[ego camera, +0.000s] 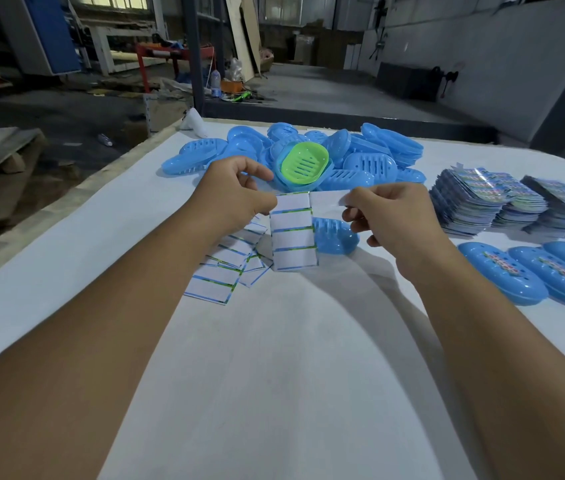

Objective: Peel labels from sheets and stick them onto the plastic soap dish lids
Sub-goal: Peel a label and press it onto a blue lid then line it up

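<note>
Labels: one strip (326,201), white side up, is being drawn rightward off the top of the held sheet, above the table and in front of the lid pile.
Spent sheets (225,268): a loose overlapping heap of white backing with blue-green edge lines, flat on the table (274,375) under the left forearm and wrist.
Left hand (236,199): raised above the table; thumb and fingers pinch the upper left edge of the sheet.
Sheet (293,233): hangs down from that pinch, blank white rows split by blue and green lines, lower end just above the heap.
Lid pile (308,157): blue slotted lids heaped at the far side of the table, with one green tray (305,164) nested on top near the middle.
Single lid (334,235): blue, lying on the table just behind the sheet and below the right hand.
Right hand (388,220): fingers curled, thumb and forefinger pinching the free end of the strip.
Label stacks (488,202): thick piles of printed sheets on the table, right of the hands.
Labelled lids (537,275): blue lids in a row near the right edge, each with a sticker on top.
</note>
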The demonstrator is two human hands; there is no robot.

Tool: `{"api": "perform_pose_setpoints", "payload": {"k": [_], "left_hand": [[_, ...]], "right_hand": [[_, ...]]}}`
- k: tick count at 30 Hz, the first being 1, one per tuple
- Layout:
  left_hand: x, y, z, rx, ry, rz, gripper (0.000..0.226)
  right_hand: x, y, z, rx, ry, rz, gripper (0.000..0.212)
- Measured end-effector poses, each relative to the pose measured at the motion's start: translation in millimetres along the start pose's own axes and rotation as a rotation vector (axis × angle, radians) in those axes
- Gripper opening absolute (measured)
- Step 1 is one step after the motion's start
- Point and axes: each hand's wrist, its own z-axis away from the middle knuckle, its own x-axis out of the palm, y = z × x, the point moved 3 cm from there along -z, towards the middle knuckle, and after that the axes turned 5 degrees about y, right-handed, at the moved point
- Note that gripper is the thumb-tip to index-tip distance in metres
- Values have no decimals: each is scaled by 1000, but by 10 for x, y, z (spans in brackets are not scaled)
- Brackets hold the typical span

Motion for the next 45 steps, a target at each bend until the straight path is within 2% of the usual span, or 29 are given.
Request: {"api": "perform_pose_setpoints", "payload": {"k": [4, 13, 18, 21, 24, 26, 28, 30, 39, 45], "left_hand": [[-2, -60, -2, -89, -9, -26, 25], [-157, -104, -66, -198, 1, -143, 19], [-347, -92, -67, -187, -142, -583, 10], [-373, -92, -32, -184, -244, -815, 23], [-351, -92, -20, -156, -253, -958, 26], [-322, -85, -36, -122, -182, -996, 22], [-286, -37, -53, -69, -40, -892, 14], [-235, 12, -42, -47, 24, -677, 6], [113, 143, 130, 52, -107, -123, 7], [233, 145, 212, 88, -158, -50, 10]], "right_hand": [[38, 2, 2, 4, -22, 23, 22], [-10, 21, -20, 137, -14, -82, 11], [40, 29, 5, 115, -52, -45, 15], [67, 44, 2, 97, -58, -33, 14], [87, 54, -11, 70, -62, -34, 14], [100, 70, -25, 40, -45, -34, 15], [116, 83, -40, -10, -12, -4, 16], [138, 86, -43, -67, 6, 46, 20], [192, 59, 21, -223, 31, 136, 19], [203, 35, 42, -286, 26, 183, 17]]}}
